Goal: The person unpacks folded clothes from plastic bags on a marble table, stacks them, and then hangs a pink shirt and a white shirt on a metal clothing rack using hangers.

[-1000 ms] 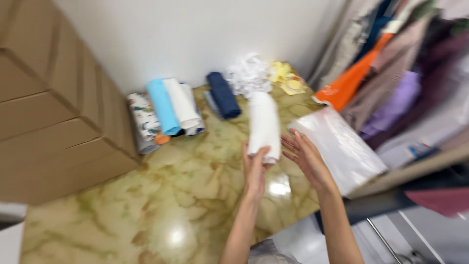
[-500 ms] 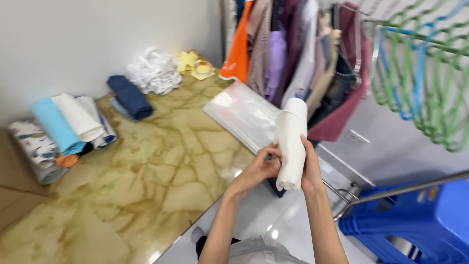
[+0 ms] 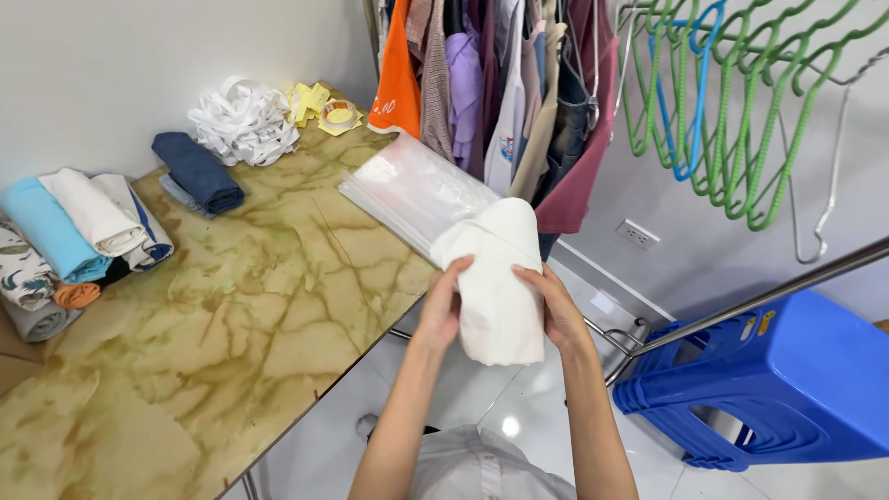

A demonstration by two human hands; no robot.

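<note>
The person is holding a rolled white cloth [image 3: 495, 278] up in front of them with both hands, off the edge of the bench [image 3: 231, 343] and over the white floor. The left hand [image 3: 443, 306] is wrapping its grip around the left side of the roll, fingers clamped on the fabric, and the right hand [image 3: 556, 304] is doing the same on the right side, so both grips are closed on the cloth. The roll is sitting roughly upright, tilted a bit, with its top end just in front of the stack of clear plastic bags [image 3: 412, 190].

Off to the right, a stack of blue plastic stools [image 3: 787, 380] is standing on the floor behind a metal rail [image 3: 741, 310]. The bench itself is a yellowish marble-look top. On its far left side a bunch of rolled clothes [image 3: 69, 245] are lying side by side: light blue, white, patterned, a bit of orange. Further back a dark blue roll [image 3: 197, 171] is lying near the wall, then a pile of white strips [image 3: 243, 120] and some yellow bits with a tape roll [image 3: 339, 115]. Beyond the bags, clothes are hanging on a rack [image 3: 491, 83], and green hangers [image 3: 741, 102] are dangling at the top right.
</note>
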